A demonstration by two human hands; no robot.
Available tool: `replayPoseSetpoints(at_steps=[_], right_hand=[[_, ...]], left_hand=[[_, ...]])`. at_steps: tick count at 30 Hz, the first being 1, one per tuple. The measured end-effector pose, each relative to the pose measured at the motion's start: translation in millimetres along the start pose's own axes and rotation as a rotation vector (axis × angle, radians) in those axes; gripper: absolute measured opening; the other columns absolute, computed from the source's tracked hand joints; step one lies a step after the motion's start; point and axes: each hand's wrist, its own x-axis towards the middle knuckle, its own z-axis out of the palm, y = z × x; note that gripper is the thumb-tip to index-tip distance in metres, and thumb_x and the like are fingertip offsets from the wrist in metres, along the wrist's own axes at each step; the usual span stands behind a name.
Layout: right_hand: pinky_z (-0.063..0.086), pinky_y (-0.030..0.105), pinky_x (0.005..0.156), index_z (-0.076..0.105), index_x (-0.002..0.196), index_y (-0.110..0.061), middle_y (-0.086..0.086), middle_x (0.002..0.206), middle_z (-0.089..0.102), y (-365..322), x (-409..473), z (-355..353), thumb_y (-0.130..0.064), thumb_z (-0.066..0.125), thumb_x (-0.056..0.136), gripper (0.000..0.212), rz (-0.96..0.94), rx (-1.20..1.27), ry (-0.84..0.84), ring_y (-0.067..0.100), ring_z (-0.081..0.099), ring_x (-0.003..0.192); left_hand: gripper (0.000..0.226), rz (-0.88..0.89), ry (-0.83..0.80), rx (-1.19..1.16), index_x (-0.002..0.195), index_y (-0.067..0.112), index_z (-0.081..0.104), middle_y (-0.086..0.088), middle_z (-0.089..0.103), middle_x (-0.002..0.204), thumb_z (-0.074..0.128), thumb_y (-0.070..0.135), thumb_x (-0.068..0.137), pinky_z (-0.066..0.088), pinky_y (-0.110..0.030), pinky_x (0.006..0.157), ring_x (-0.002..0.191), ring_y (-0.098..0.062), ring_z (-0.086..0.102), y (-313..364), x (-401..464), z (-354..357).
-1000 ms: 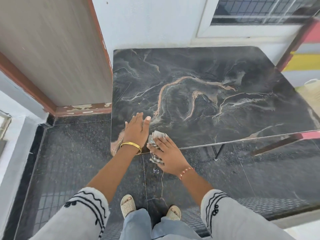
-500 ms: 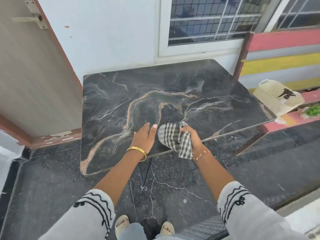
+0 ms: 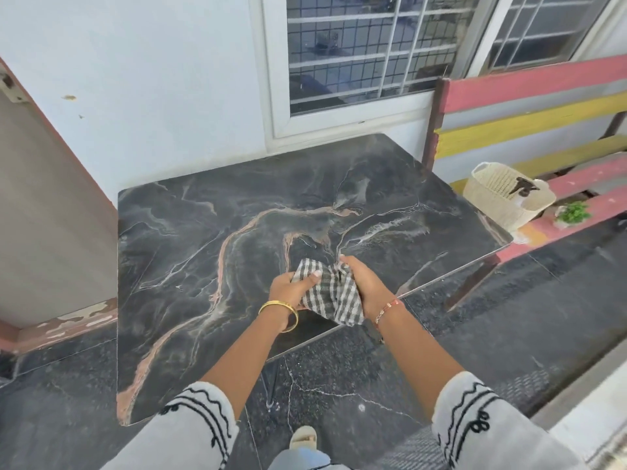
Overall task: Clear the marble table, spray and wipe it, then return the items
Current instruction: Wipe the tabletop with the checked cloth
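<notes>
Now both hands, left hand (image 3: 288, 289) and right hand (image 3: 364, 283), apparently gripping checked cloth (image 3: 334, 295) above table (image 3: 203, 266).

Cloth (image 3: 334, 293) hides right hand (image 3: 364, 283) fingers.

Barred window (image 3: 369, 52) at my 12 o'clock, white wall (image 3: 163, 79) at 11. Striped pink-yellow bench (image 3: 529, 106) at 2, woven basket (image 3: 505, 195) on it, small green plant (image 3: 573, 212) just beside. Dark speckled floor (image 3: 509, 317) below.
</notes>
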Motion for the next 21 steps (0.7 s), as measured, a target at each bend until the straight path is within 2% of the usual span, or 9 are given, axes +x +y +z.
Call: replayPoseSetpoints(at_steps=[3,6,7,10,13,15,17,19,21], right_hand=[[0.047,0.047,0.100,0.065,0.116,-0.013,0.012,0.116,0.068,-19.4,9.5,-7.0,-0.052,0.074,0.068,0.063,0.006,-0.107,0.010,0.028,0.064,0.108],[0.054,0.044,0.087,0.061,0.118,-0.007,0.012,0.116,0.066,-35.2,15.4,-14.3,-0.039,0.076,0.074,0.057,0.056,-0.253,0.022,0.026,0.065,0.100],[0.055,0.041,0.080,0.061,0.114,-0.002,0.015,0.111,0.067,-39.0,19.8,-18.7,-0.028,0.072,0.080,0.044,0.055,-0.234,0.023,0.027,0.066,0.092],[0.049,0.041,0.084,0.061,0.097,-0.005,0.018,0.107,0.065,-49.4,27.9,-33.2,-0.015,0.069,0.083,0.019,-0.040,-0.243,0.180,0.027,0.061,0.089],[0.050,0.042,0.083,0.058,0.093,0.004,0.029,0.097,0.060,-66.0,33.6,-54.3,-0.016,0.065,0.086,0.022,-0.185,-0.255,0.310,0.024,0.055,0.082],[0.046,0.035,0.072,0.056,0.088,0.009,0.039,0.086,0.050,-77.1,35.4,-69.4,-0.019,0.063,0.088,0.029,-0.272,-0.290,0.340,0.021,0.047,0.071],[0.034,0.029,0.062,0.048,0.072,-0.008,0.019,0.070,0.044,-92.5,35.0,-86.5,-0.024,0.059,0.091,0.027,-0.352,-0.339,0.331,0.019,0.038,0.064],[0.039,0.032,0.067,0.052,0.080,-0.012,0.012,0.078,0.050,-110.4,31.9,-105.7,-0.026,0.057,0.092,0.019,-0.400,-0.307,0.259,0.022,0.046,0.072],[0.047,0.040,0.080,0.060,0.097,-0.004,0.016,0.091,0.060,-132.0,30.2,-131.4,-0.023,0.055,0.094,0.020,-0.410,-0.253,0.158,0.026,0.056,0.084]], left_hand=[[0.036,0.059,0.055,-0.051,0.111,0.014,0.056,-0.001,0.060,0.099,0.069,0.026,0.080,0.040,-0.036,0.088,0.097,-0.020,0.053,15.5,19.8,9.4],[0.064,0.066,0.073,-0.137,0.135,0.007,0.041,-0.006,0.048,0.137,0.068,0.028,0.081,0.035,-0.040,0.107,0.124,-0.024,0.047,28.2,39.3,19.9],[0.062,0.075,0.067,-0.153,0.134,0.007,0.043,-0.007,0.048,0.139,0.067,0.029,0.081,0.035,-0.039,0.107,0.123,-0.023,0.047,32.5,46.2,23.8],[0.048,0.114,0.045,-0.163,0.127,0.004,0.050,-0.001,0.055,0.124,0.063,0.023,0.085,0.036,-0.030,0.094,0.108,-0.017,0.049,45.4,54.7,34.7],[0.047,0.143,0.058,-0.110,0.125,0.003,0.052,-0.006,0.059,0.125,0.062,0.026,0.086,0.036,-0.028,0.091,0.104,-0.018,0.051,55.0,61.1,53.8],[0.047,0.159,0.086,-0.050,0.125,0.001,0.052,0.000,0.060,0.108,0.060,0.029,0.087,0.035,-0.028,0.087,0.100,-0.018,0.049,62.2,66.3,69.5],[0.051,0.158,0.108,-0.009,0.130,0.002,0.047,-0.007,0.060,0.118,0.058,0.030,0.088,0.036,-0.031,0.092,0.107,-0.023,0.050,67.2,74.7,92.0],[0.060,0.165,0.132,0.044,0.137,0.005,0.037,-0.012,0.046,0.140,0.058,0.032,0.088,0.034,-0.037,0.104,0.125,-0.030,0.045,72.2,82.2,117.4],[0.058,0.199,0.143,0.100,0.135,0.008,0.039,-0.014,0.048,0.137,0.059,0.032,0.086,0.036,-0.037,0.102,0.124,-0.030,0.047,75.4,94.4,146.4]])
